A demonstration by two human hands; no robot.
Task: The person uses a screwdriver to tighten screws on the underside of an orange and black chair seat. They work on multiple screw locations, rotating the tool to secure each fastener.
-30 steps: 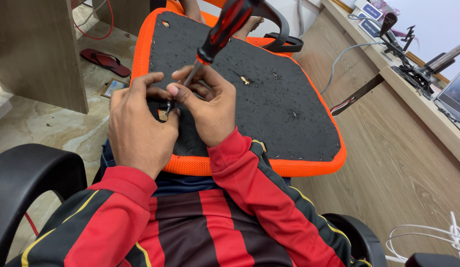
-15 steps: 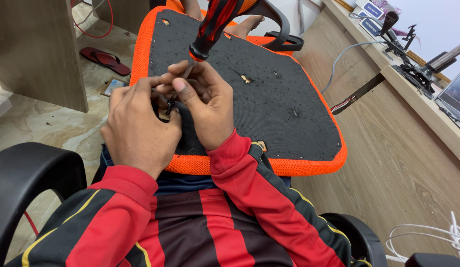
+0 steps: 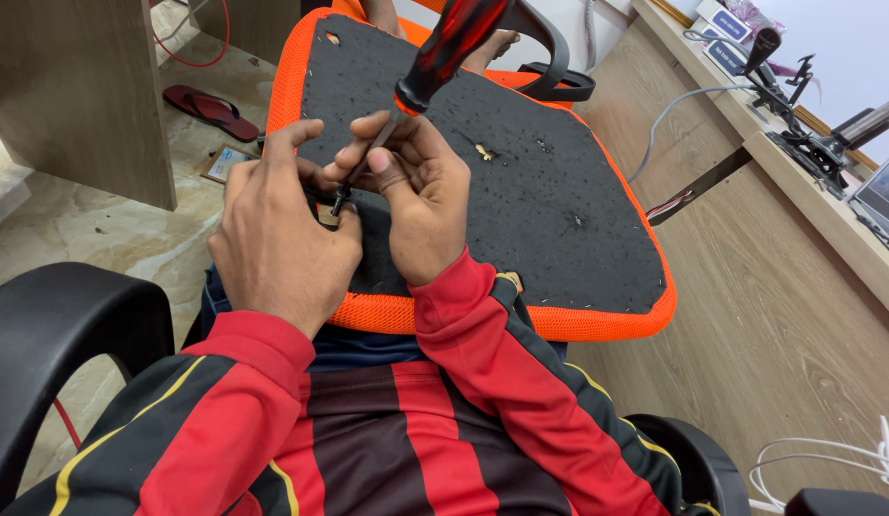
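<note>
Screwdriver with red-and-black handle (image 3: 454, 48) stands tilted, its dark shaft tip meeting a small fastener (image 3: 337, 204) near the front edge of the orange-rimmed, black-backed seat panel (image 3: 559, 210) lying across the person's lap. Right hand (image 3: 420, 205) pinches the shaft low down; left hand (image 3: 277, 239) closes its grip around the fastener area. Whether the fastener is seated cannot be told. A brass-coloured bit (image 3: 483, 151) lies loose on the panel; a red sandal (image 3: 207, 107) rests on the floor; a wooden counter (image 3: 798, 277) stands to the right.

You wear a top with long sleeves (image 3: 521, 382). It has wide red and black stripes going up and down. Thin yellow lines (image 3: 110, 440) run along the arms. Your left hand (image 3: 277, 239) and right hand (image 3: 420, 205) are bare.
</note>
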